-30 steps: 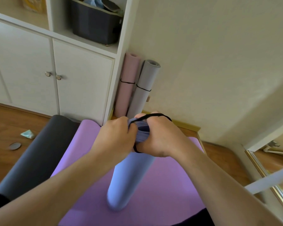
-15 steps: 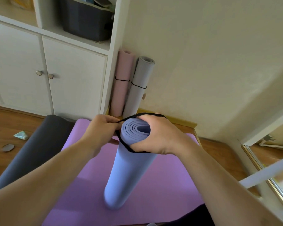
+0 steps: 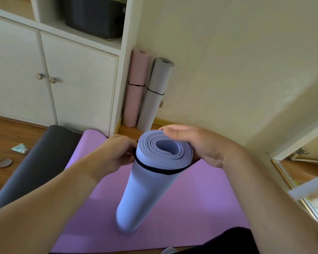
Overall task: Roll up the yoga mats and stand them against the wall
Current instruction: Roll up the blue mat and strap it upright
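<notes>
Band [image 3: 160,169] lower; mat [image 3: 147,187] btwn grips.

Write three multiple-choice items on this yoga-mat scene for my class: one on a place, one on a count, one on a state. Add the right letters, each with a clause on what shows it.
1. Where does the rolled blue mat stand?
A. on the flat purple mat
B. on the cabinet shelf
C. against the wall

2. How many rolled mats lean in the corner by the cabinet?
A. one
B. two
C. four

3. How is the black band?
A. lying on the floor
B. round the blue mat near its top
C. round the dark grey mat

Key:
1 A, its lower end rests on the purple mat.
2 B, the pink mat and the grey mat stand there.
3 B, the left hand and the right hand hold mat and band at that end.
</notes>
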`<state>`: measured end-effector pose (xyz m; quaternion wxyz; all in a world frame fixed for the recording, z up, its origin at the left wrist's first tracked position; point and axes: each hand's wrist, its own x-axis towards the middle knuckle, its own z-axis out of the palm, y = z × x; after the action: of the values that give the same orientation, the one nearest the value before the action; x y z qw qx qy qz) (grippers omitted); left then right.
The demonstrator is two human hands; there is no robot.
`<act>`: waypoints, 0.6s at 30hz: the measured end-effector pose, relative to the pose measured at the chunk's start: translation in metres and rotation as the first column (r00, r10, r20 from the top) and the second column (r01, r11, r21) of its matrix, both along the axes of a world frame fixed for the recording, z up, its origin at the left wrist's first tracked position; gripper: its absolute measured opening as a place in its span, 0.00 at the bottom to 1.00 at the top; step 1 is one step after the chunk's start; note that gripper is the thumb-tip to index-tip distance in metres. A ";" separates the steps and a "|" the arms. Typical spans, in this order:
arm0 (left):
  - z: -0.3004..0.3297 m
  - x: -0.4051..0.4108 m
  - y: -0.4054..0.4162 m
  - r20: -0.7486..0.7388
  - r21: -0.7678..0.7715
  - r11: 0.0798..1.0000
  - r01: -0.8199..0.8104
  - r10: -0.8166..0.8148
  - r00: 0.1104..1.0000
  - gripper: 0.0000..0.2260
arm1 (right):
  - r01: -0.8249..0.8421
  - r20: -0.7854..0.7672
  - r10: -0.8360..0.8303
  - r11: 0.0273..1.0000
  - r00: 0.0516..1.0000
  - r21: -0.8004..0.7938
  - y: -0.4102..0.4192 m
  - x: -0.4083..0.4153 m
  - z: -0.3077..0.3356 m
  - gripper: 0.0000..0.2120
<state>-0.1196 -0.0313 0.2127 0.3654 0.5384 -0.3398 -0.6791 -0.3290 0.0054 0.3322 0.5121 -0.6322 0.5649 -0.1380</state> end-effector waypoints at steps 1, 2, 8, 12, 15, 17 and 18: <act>-0.001 0.000 0.001 0.010 -0.022 1.000 0.006 -0.006 1.000 0.06 | 0.039 0.064 -0.043 0.997 0.997 0.072 -0.002 -0.003 0.001 0.21; -0.001 0.000 0.001 0.027 -0.052 0.999 0.013 -0.012 1.000 0.06 | 0.060 0.101 -0.074 0.990 0.992 0.128 -0.004 -0.007 0.001 0.26; -0.003 -0.002 0.010 0.217 -0.242 0.964 0.107 -0.054 0.975 0.09 | 0.211 0.306 -0.308 0.927 0.901 0.311 -0.009 -0.024 -0.028 0.37; -0.019 -0.003 0.014 0.465 -0.265 0.940 0.216 -0.071 0.882 0.07 | 0.396 0.423 -0.485 0.873 0.765 0.286 -0.004 -0.028 -0.067 0.33; -0.037 0.001 0.018 0.621 -0.240 0.906 0.347 -0.132 0.773 0.09 | 0.422 0.509 -0.511 0.860 0.693 0.287 -0.002 -0.029 -0.093 0.22; -0.048 0.003 0.022 0.698 -0.179 0.895 0.409 -0.177 0.694 0.08 | 0.437 0.489 -0.500 0.865 0.714 0.247 -0.002 -0.030 -0.116 0.16; -0.053 0.003 0.023 0.714 -0.150 0.894 0.423 -0.198 0.672 0.08 | 0.450 0.455 -0.505 0.862 0.733 0.232 -0.002 -0.029 -0.127 0.16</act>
<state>-0.1162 -0.0083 0.1593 0.1705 0.6197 -0.6370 -0.4255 -0.3577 0.0035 0.2048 0.6204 -0.3794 0.5620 -0.3941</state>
